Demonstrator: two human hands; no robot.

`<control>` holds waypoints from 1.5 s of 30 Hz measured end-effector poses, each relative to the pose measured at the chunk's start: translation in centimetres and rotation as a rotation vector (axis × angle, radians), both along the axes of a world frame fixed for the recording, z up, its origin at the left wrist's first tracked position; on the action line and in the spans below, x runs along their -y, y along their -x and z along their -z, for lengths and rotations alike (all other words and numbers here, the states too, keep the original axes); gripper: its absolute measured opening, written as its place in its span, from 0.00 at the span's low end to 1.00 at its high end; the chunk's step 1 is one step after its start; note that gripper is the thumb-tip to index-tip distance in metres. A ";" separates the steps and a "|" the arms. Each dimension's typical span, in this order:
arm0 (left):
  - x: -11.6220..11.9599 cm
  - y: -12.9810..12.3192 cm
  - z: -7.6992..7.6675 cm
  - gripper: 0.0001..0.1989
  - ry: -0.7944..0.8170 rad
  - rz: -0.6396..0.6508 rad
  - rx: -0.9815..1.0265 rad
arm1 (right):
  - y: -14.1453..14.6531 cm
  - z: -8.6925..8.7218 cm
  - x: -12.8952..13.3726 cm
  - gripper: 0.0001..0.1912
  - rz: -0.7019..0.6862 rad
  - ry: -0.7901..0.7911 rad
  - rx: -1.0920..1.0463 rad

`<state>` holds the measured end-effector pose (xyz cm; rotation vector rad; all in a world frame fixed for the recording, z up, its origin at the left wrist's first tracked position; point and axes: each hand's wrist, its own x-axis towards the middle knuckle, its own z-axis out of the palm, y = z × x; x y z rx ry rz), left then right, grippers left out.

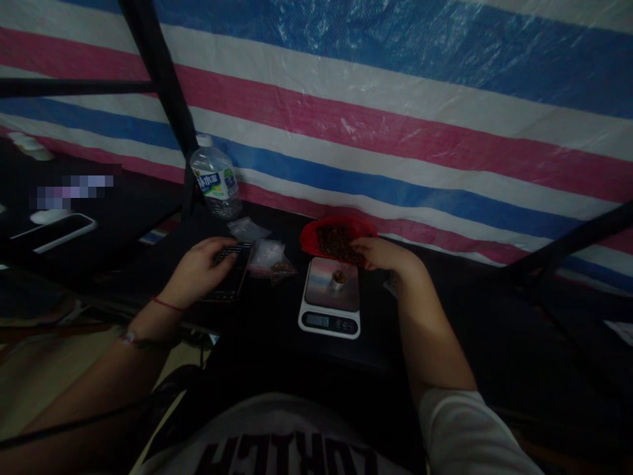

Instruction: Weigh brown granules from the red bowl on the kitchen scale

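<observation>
Beyond my shirt's [287,429] dark capitals, the white scale [312,290] stretches lengthwise away from me, its near display [318,321] apparently reading 55, a cup [339,280] on top. My left hand [200,267] curls its fingers over the phone [230,282], my right hand [383,254] bunches its at the red bowl [310,240]; whether either grips, I can't tell. Behind, the bottle's [216,185] label bears blurred Chinese characters.

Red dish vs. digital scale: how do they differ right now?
Colour: the red dish is red; the digital scale has a white body and a shiny platform.
Load: the dish holds a loose heap of brown bits; the scale bears one small cup.
Contact: the right hand is at the dish; no hand is on the scale.
Shared: both sit on the black table.
</observation>
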<state>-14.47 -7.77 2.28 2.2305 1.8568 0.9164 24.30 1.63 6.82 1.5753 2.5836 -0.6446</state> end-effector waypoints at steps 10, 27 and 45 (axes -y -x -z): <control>2.0 5.8 3.7 0.20 0.098 -0.172 0.023 | 0.2 -0.6 0.6 0.22 0.018 0.021 -0.043; -0.7 5.1 4.6 0.22 0.123 0.082 -0.314 | -0.9 -0.4 0.7 0.21 0.054 0.016 -0.092; -2.6 5.1 4.2 0.26 0.213 0.041 -0.396 | -2.1 0.9 5.6 0.17 0.089 -0.452 -0.358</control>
